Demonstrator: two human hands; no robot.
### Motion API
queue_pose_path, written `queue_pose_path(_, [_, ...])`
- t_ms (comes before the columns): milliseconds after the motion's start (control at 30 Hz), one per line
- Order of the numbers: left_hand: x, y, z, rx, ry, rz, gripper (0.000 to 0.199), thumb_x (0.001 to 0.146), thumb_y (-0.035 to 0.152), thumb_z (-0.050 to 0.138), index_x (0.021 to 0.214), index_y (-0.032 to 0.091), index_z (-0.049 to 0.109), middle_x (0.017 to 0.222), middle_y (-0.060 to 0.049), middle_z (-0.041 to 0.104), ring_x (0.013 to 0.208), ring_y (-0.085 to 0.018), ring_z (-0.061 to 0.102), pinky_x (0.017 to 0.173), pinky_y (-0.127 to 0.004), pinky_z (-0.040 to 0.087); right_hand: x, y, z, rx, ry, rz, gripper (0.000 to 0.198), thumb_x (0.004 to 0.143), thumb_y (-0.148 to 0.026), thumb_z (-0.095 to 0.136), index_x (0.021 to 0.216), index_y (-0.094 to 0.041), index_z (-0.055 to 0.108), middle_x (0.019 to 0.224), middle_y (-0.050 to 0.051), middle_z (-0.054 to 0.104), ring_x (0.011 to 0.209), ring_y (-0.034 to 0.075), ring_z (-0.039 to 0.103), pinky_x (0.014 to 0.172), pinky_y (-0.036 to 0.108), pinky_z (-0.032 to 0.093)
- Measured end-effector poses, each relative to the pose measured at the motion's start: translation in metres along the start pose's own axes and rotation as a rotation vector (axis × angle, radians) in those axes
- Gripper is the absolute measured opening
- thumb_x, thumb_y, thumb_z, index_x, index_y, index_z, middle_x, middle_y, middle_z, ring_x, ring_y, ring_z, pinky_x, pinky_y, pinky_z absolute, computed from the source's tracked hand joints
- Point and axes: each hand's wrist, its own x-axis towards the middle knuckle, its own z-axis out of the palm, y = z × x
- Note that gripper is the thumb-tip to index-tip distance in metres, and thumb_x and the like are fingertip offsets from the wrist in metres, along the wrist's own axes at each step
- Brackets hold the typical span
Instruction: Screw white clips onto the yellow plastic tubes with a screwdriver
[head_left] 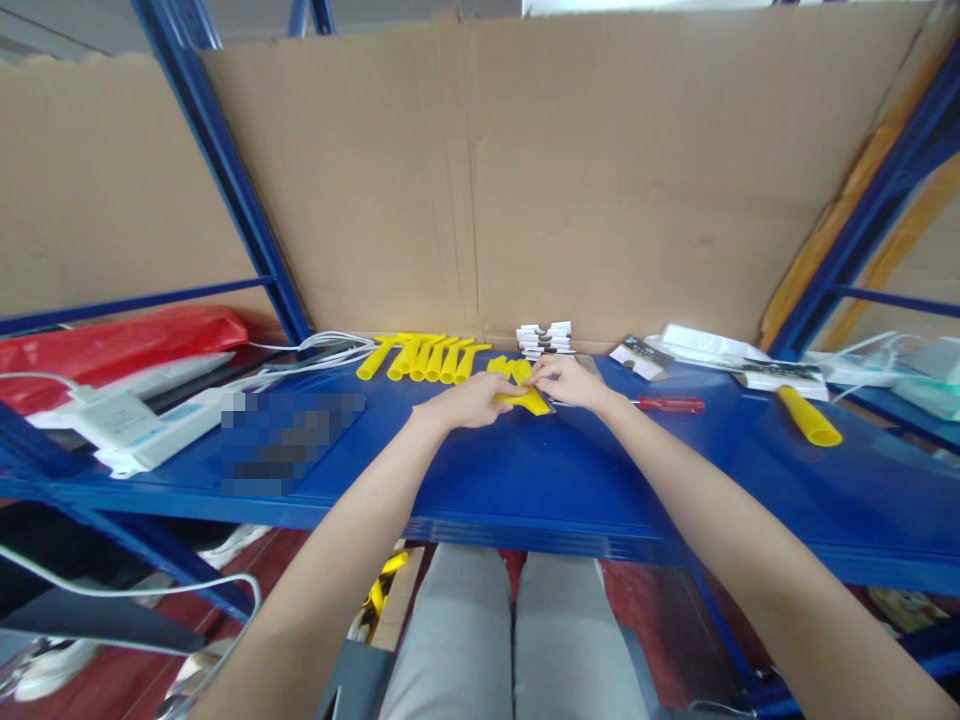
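My left hand is closed around a yellow T-shaped plastic handle, like that of a scraper, just above the blue shelf. At the handle's wide end, the fingers of my right hand are pinched together; whatever they grip is too small to make out. Several more yellow handle pieces lie right behind my hands. To the left, a row of similar yellow handles leans along the back. A screwdriver with a red handle lies right of my right hand, its shaft pointing toward it.
White clip-like pieces are stacked behind my hands. Along the left stand a white power strip, cables and a red bag. At right lie a printed card and a yellow tube. Cardboard walls the back.
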Motion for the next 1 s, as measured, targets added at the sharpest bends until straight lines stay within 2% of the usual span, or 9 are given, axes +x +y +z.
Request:
queue_pose_path(100, [0.0, -0.001, 0.0, 0.017, 0.024, 0.002, 0.037, 0.082, 0.015, 0.053, 0.116, 0.021, 0.067, 0.112, -0.006, 0.069, 0.103, -0.02, 0.061, 0.096, -0.033, 0.043, 0.002, -0.005, -0.002, 0.046, 0.084, 0.104, 0.026, 0.074, -0.006, 0.052, 0.08, -0.017, 0.075, 0.084, 0.004, 0.069, 0.079, 0.014, 0.061, 0.079, 0.027, 0.049])
queue_pose_path(200, [0.0, -0.003, 0.001, 0.028, 0.063, -0.005, 0.04, 0.083, 0.015, 0.052, 0.12, 0.02, 0.065, 0.118, -0.007, 0.067, 0.107, -0.021, 0.061, 0.098, -0.034, 0.043, 0.004, -0.012, -0.005, 0.244, 0.208, 0.442, 0.027, 0.079, -0.007, 0.051, 0.096, -0.014, 0.071, 0.088, 0.006, 0.069, 0.073, 0.013, 0.062, 0.075, 0.028, 0.052])
queue_pose_path(267, [0.0, -0.003, 0.001, 0.043, 0.076, -0.012, 0.039, 0.083, 0.014, 0.052, 0.12, 0.019, 0.065, 0.119, -0.007, 0.067, 0.109, -0.021, 0.06, 0.099, -0.034, 0.043, 0.004, -0.017, -0.007, 0.505, 0.101, 0.68, 0.02, 0.085, -0.01, 0.049, 0.095, -0.011, 0.067, 0.08, 0.007, 0.069, 0.062, 0.012, 0.061, 0.066, 0.028, 0.054])
queue_pose_path(333, [0.0, -0.003, 0.001, 0.049, 0.088, -0.02, 0.038, 0.083, 0.014, 0.052, 0.118, 0.019, 0.065, 0.119, -0.008, 0.067, 0.109, -0.021, 0.06, 0.1, -0.034, 0.042, 0.003, -0.02, -0.008, 0.773, -0.1, 0.802, 0.017, 0.088, -0.013, 0.048, 0.089, -0.011, 0.065, 0.071, 0.007, 0.068, 0.057, 0.013, 0.061, 0.061, 0.027, 0.055])
queue_pose_path(400, [0.0, -0.003, 0.002, 0.04, 0.099, -0.032, 0.038, 0.083, 0.015, 0.053, 0.118, 0.02, 0.065, 0.12, -0.007, 0.067, 0.11, -0.021, 0.061, 0.1, -0.034, 0.042, 0.002, -0.02, -0.007, 0.941, -0.218, 0.832, 0.016, 0.089, -0.01, 0.047, 0.086, -0.011, 0.063, 0.065, 0.006, 0.067, 0.055, 0.012, 0.062, 0.059, 0.025, 0.055])
queue_pose_path(500, [0.0, -0.003, 0.003, 0.024, 0.105, -0.041, 0.04, 0.084, 0.017, 0.051, 0.122, 0.02, 0.061, 0.125, -0.007, 0.064, 0.115, -0.022, 0.058, 0.102, -0.035, 0.041, 0.002, -0.017, -0.003, 1.032, -0.205, 0.816, 0.016, 0.088, -0.005, 0.047, 0.087, -0.011, 0.062, 0.06, 0.003, 0.066, 0.051, 0.011, 0.06, 0.057, 0.022, 0.055])
queue_pose_path(733, [0.0, 0.001, 0.011, 0.137, 0.069, -0.101, 0.046, 0.087, 0.02, 0.046, 0.132, 0.015, 0.05, 0.134, -0.013, 0.056, 0.123, -0.024, 0.053, 0.103, -0.035, 0.041, 0.003, -0.02, 0.0, 1.05, -0.184, 0.8, 0.015, 0.086, -0.003, 0.051, 0.082, -0.012, 0.062, 0.06, 0.002, 0.066, 0.051, 0.01, 0.061, 0.056, 0.022, 0.055])
queue_pose_path(1000, [0.001, 0.014, 0.013, 0.262, 0.126, -0.186, 0.048, 0.084, 0.01, 0.042, 0.131, 0.016, 0.052, 0.133, -0.013, 0.057, 0.119, -0.025, 0.056, 0.099, -0.039, 0.044, 0.006, -0.029, -0.004, 1.031, -0.164, 0.818, 0.014, 0.087, -0.006, 0.05, 0.082, -0.013, 0.061, 0.06, 0.001, 0.066, 0.049, 0.009, 0.059, 0.057, 0.022, 0.054])
